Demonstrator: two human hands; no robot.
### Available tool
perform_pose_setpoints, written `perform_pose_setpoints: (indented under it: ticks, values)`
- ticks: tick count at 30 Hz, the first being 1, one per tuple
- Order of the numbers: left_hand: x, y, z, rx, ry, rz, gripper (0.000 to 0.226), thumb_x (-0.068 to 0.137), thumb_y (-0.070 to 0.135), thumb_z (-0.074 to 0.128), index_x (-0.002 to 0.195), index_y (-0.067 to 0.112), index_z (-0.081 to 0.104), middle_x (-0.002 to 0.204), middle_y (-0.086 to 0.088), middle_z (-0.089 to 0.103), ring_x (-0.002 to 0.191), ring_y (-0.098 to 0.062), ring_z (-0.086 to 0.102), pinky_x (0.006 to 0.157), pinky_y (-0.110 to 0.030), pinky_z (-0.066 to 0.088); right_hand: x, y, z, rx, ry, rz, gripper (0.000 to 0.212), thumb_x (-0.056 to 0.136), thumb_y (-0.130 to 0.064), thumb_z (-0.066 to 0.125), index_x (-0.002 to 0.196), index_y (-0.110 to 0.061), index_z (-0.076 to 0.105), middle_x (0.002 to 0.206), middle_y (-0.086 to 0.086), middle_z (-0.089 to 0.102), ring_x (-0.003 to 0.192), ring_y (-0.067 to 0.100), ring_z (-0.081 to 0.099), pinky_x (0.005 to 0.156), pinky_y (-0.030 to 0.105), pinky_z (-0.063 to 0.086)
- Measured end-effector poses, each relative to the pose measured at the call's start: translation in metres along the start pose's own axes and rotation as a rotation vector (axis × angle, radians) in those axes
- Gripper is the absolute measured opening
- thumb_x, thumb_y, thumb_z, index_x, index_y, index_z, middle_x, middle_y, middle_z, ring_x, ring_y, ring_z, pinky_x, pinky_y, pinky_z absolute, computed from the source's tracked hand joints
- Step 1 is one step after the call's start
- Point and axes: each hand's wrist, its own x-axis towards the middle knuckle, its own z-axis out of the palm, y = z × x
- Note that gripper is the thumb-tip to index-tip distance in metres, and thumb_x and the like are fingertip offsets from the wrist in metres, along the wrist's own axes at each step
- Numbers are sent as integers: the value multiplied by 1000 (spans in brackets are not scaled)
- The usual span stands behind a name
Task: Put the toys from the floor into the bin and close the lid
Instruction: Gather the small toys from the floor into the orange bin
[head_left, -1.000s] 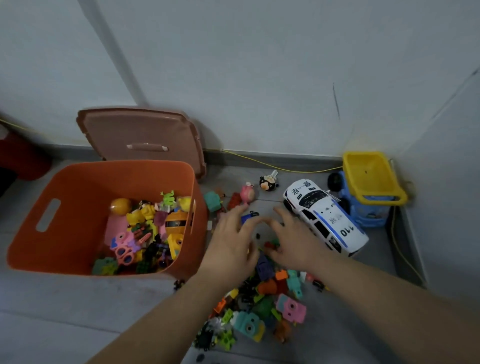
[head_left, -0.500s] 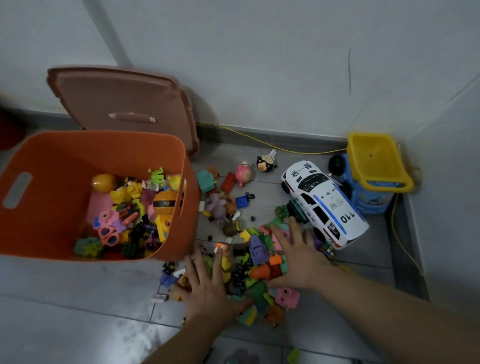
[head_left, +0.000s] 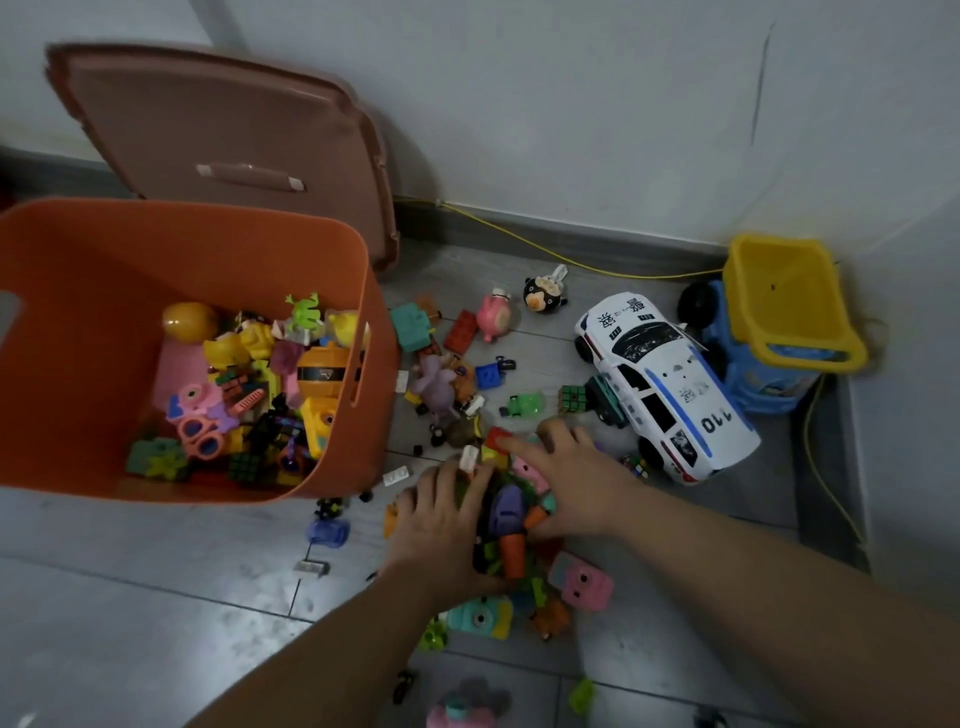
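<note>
Toys (head_left: 511, 519) heaped on the grey floor (head_left: 130, 597), just right of the orange bin (head_left: 182, 228), with strays scattered farther off toward the wall.

Head view: left hand (head_left: 441, 519) laid flat against the heap's left flank, fingers straight and spread. Right hand (head_left: 571, 483) likewise unclenched, fingers stretched over the heap's far right edge. Pinching nothing. Bracketing the heap from both sides, likely to rake small pieces together for one two-handed scoop rather than many single picks.

Bin partly filled, mouth uncovered, set close to shorten the carry. Lid (head_left: 223, 119) propped against the far wall behind the bin, out of the way until the end. White police car (head_left: 660, 379) and yellow-and-blue truck (head_left: 784, 312) at far right, probably too big to scoop.
</note>
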Motion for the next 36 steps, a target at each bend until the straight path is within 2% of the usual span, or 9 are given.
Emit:
perform_pose_setpoints:
  ticks: [4, 8, 12, 14, 19, 23, 27, 34, 36]
  values:
    - [7, 5, -3, -6, -34, 25, 114, 65, 64, 73, 150, 30, 6, 149, -11, 17, 132, -34, 28, 107, -44, 36, 9, -16, 2, -28, -16, -36, 110, 70, -53, 76, 150, -53, 1, 138, 8, 24, 125, 35, 27, 94, 46, 46]
    - [18, 0, -5, -93, -62, -2, 85, 78, 41, 74, 146, 22, 25, 141, -10, 31, 126, -32, 40, 100, -40, 43, 14, -23, 2, 2, 12, -37, 95, 79, -45, 71, 152, -50, 9, 135, 11, 30, 126, 36, 29, 93, 45, 44]
    - [26, -4, -9, -217, -33, -57, 69, 84, 40, 72, 140, 22, 36, 139, -10, 35, 114, -32, 53, 90, -41, 50, 12, -20, 10, 96, 84, -22, 86, 81, -48, 72, 148, -46, 19, 122, 9, 35, 116, 32, 37, 88, 43, 48]
    - [27, -6, -12, -325, -24, -129, 64, 85, 40, 69, 139, 24, 38, 140, -10, 38, 111, -34, 57, 88, -40, 51, 10, -18, 13, 158, 117, -2, 73, 80, -50, 72, 140, -44, 30, 118, 7, 37, 112, 30, 40, 86, 44, 50]
    - [24, -8, -18, -473, 64, -217, 57, 85, 52, 59, 134, 27, 45, 130, -7, 54, 113, -31, 55, 83, -37, 50, 5, -14, 11, 329, 205, 102, 45, 85, -26, 69, 124, -26, 46, 108, 6, 35, 93, 30, 51, 75, 36, 50]
    - [15, -7, -30, -529, 110, -198, 48, 85, 53, 59, 124, 27, 50, 115, -3, 60, 99, -26, 58, 69, -34, 43, -3, -14, -2, 437, 306, 179, 38, 83, -24, 69, 114, -31, 48, 106, 3, 39, 85, 23, 51, 76, 36, 50]
    - [6, -3, -53, -592, 197, -180, 22, 85, 40, 61, 101, 29, 49, 95, 0, 58, 82, -23, 56, 61, -33, 35, -10, -22, -22, 494, 354, 163, 34, 81, -22, 70, 103, -36, 47, 104, 0, 41, 79, 12, 48, 62, 21, 35]
    - [-7, 9, -106, -788, 361, -105, 18, 83, 37, 62, 93, 34, 48, 86, 2, 55, 75, -23, 56, 58, -31, 36, -21, -46, -81, 520, 513, 114, 37, 78, -22, 71, 101, -40, 48, 105, -3, 44, 90, 17, 48, 66, 15, 31]
    - [-11, 12, -125, -840, 423, -105, 17, 81, 38, 62, 93, 35, 50, 85, 2, 58, 75, -24, 57, 57, -31, 38, -21, -54, -106, 524, 600, 103, 35, 73, -28, 68, 100, -39, 49, 104, 0, 48, 91, 19, 49, 66, 22, 33]
